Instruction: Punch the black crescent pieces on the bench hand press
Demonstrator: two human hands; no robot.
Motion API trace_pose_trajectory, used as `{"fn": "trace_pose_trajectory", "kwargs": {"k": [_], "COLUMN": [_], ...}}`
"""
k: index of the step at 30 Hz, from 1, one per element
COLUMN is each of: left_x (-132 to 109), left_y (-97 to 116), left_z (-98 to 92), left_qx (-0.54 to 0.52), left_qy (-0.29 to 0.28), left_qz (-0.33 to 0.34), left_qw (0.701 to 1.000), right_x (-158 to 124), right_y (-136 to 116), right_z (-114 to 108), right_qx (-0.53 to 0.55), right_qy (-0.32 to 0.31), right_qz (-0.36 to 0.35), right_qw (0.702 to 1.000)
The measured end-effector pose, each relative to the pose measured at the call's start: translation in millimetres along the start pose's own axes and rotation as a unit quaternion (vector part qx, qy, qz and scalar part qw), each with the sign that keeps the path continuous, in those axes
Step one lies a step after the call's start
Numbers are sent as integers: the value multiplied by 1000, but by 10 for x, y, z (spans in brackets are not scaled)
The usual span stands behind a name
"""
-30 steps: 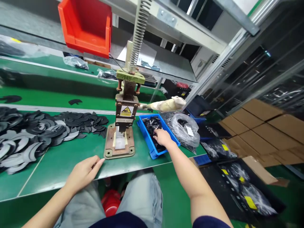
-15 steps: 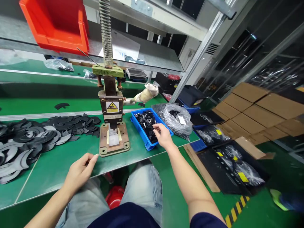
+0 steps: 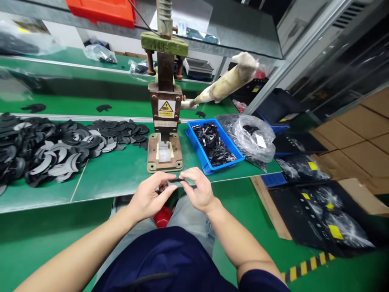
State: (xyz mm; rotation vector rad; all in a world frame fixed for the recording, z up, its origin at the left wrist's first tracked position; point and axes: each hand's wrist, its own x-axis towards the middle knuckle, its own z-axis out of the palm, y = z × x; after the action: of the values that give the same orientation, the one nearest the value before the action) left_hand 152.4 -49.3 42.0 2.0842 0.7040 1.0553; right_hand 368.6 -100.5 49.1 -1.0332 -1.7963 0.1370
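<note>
A small black plastic part (image 3: pixel 176 180) is pinched between my two hands, just in front of the hand press. My left hand (image 3: pixel 152 194) closes thumb and fingers on its left end; my right hand (image 3: pixel 197 188) grips its right end. The fingers hide much of its shape. Behind them stands the press (image 3: pixel 166 109), a white block on its base plate (image 3: pixel 152 162). To the right, a blue tray (image 3: pixel 206 167) holds many small black parts (image 3: pixel 214 144). Curved black pieces (image 3: pixel 60 150) lie heaped on the green table at the left.
The press's wrapped lever (image 3: pixel 226 81) sticks out to the right above the table. A clear plastic bag (image 3: pixel 258 138) lies beside the tray. An orange-red bin (image 3: pixel 103 12) sits on the upper shelf. Cartons and an open box of bagged parts (image 3: pixel 331 215) stand at the right.
My right hand has left the blue tray and come to the middle with a small black part. My left hand has moved right to meet it. The head view has shifted downward.
</note>
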Motion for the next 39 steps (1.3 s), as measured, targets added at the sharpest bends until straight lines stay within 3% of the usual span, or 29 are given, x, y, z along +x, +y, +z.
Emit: {"fn": "trace_pose_trajectory", "kwargs": {"k": [10, 16, 18, 21, 24, 26, 29, 33, 39], "left_x": [-35, 66, 169, 392, 637, 777, 922, 1004, 1037], "left_y": [-78, -238, -429, -811, -1144, -1274, -1337, -1321, -1332], "left_z": [-71, -213, -300, -432, -511, -520, -482, -428, -458], "left_qx": [10, 37, 66, 125, 190, 231, 289, 336, 360], "left_qy": [19, -11, 6, 46, 43, 15, -43, -99, -116], "left_qz": [16, 46, 40, -3, -24, -16, 3, 15, 12], "left_qw": [1000, 998, 997, 991, 981, 973, 956, 937, 926], "right_x": [4, 114, 296, 793, 1449, 1837, 2160, 2108, 1880], "right_y": [35, 70, 122, 186, 131, 18, -169, -249, -172], "right_z": [108, 36, -114, -431, -724, -841, -873, -775, -741], "right_qx": [16, -2, -37, -55, 24, 81, 83, 74, 67], "right_qy": [-20, -62, -32, 73, 154, 172, 132, 122, 119], "right_qz": [2, 28, 52, 60, -33, -106, -109, -96, -84], "right_qw": [1000, 998, 997, 994, 987, 976, 982, 985, 987]}}
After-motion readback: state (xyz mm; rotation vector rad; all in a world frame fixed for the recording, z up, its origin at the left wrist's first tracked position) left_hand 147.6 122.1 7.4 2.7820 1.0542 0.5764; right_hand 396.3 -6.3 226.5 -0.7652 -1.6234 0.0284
